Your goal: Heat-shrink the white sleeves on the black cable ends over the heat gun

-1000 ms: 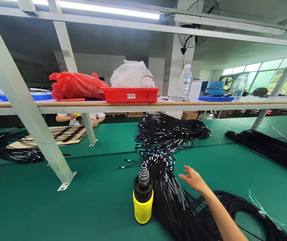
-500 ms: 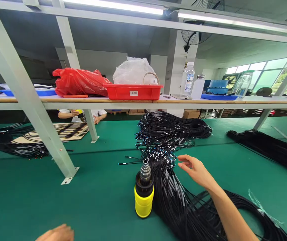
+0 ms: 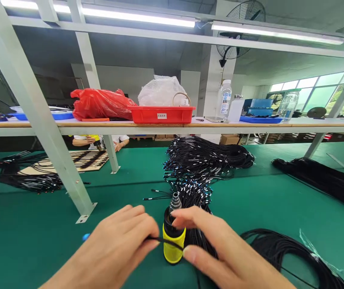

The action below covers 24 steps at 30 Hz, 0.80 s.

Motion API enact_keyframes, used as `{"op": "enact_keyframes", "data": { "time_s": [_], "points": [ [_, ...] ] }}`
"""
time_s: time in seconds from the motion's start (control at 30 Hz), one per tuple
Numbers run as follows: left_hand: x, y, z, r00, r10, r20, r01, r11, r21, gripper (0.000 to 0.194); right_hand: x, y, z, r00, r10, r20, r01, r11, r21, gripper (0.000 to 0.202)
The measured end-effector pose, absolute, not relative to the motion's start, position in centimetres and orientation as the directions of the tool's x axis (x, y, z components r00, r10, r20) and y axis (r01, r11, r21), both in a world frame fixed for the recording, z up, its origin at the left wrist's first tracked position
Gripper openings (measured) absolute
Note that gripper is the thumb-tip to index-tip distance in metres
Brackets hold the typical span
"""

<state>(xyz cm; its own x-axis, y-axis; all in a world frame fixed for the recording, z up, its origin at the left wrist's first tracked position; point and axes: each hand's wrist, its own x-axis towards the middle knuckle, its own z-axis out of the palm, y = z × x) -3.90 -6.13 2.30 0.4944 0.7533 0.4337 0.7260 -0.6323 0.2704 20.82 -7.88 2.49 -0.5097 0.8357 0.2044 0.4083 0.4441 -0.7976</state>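
Observation:
My left hand (image 3: 120,241) is closed in a pinch around a black cable (image 3: 168,241), which runs right toward my other hand. A blue cap-like tip (image 3: 86,237) shows at the left hand's far side. My right hand (image 3: 208,245) has its thumb and fingers apart, the thumb at the cable; whether it touches is unclear. Directly behind both hands a yellow and black heat gun (image 3: 172,253) stands upright, its stepped metal nozzle pointing up and partly covered by my right fingers. Beside it lies a bundle of black cables (image 3: 194,196) with white and blue ends.
More black cables (image 3: 202,156) lie at the back, a coil (image 3: 280,245) at right front, and a long bundle (image 3: 310,178) far right. A shelf (image 3: 148,129) spans above the green table (image 3: 130,180), carrying a red tray (image 3: 160,115). A co-worker's hands (image 3: 119,145) show behind the left post.
My left hand has risen from the lower left to the middle with a black cable in it. My right hand has come back from the cable ends toward it.

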Motion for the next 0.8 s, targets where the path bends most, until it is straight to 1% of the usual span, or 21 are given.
{"op": "enact_keyframes", "data": {
  "time_s": [0.07, 0.1, 0.17, 0.23, 0.3, 0.4, 0.53, 0.63, 0.73, 0.8],
  "points": [
    [-1.9, -5.8, 2.7, 0.607, 0.673, 0.422, 0.669, -0.72, 0.185, 0.016, 20.0, -8.0, 2.6, -0.57, 0.806, 0.159, 0.394, 0.438, -0.808, 0.043],
    [-1.3, -5.6, 2.8, 0.638, 0.648, 0.416, 0.655, -0.741, 0.15, 0.019, 19.8, -7.9, 2.6, -0.561, 0.813, 0.156, 0.404, 0.433, -0.806, 0.039],
    [-1.0, -5.3, 2.6, 0.635, 0.648, 0.421, 0.67, -0.733, 0.118, 0.021, 20.1, -7.1, 2.4, -0.459, 0.866, 0.197, 0.446, 0.416, -0.792, 0.027],
    [-1.3, -5.2, 2.2, 0.609, 0.671, 0.422, 0.694, -0.709, 0.124, 0.02, 20.8, -6.2, 2.2, -0.339, 0.911, 0.235, 0.469, 0.38, -0.797, 0.02],
    [-1.9, -5.1, 1.8, 0.591, 0.682, 0.43, 0.702, -0.698, 0.142, 0.021, 21.7, -5.4, 2.0, -0.302, 0.928, 0.218, 0.464, 0.343, -0.817, 0.02],
    [-2.1, -5.0, 1.3, 0.577, 0.676, 0.458, 0.7, -0.698, 0.148, 0.024, 22.3, -4.9, 2.2, -0.334, 0.92, 0.206, 0.495, 0.357, -0.792, 0.019],
    [-1.0, -4.7, 1.3, 0.597, 0.648, 0.473, 0.698, -0.71, 0.091, 0.022, 21.6, -5.1, 2.8, -0.396, 0.894, 0.208, 0.57, 0.417, -0.708, 0.013],
    [-0.3, -4.5, 1.5, 0.624, 0.62, 0.476, 0.682, -0.729, 0.055, 0.026, 20.7, -5.2, 3.0, -0.432, 0.879, 0.202, 0.562, 0.438, -0.702, 0.012],
    [-0.3, -4.4, 1.5, 0.587, 0.637, 0.501, 0.696, -0.712, 0.09, 0.026, 20.3, -4.8, 3.1, -0.414, 0.884, 0.216, 0.528, 0.427, -0.734, 0.006],
    [-0.7, -4.2, 1.3, 0.527, 0.686, 0.501, 0.724, -0.671, 0.157, 0.026, 20.4, -4.4, 3.1, -0.388, 0.896, 0.217, 0.514, 0.406, -0.755, 0.012]
  ]
}}
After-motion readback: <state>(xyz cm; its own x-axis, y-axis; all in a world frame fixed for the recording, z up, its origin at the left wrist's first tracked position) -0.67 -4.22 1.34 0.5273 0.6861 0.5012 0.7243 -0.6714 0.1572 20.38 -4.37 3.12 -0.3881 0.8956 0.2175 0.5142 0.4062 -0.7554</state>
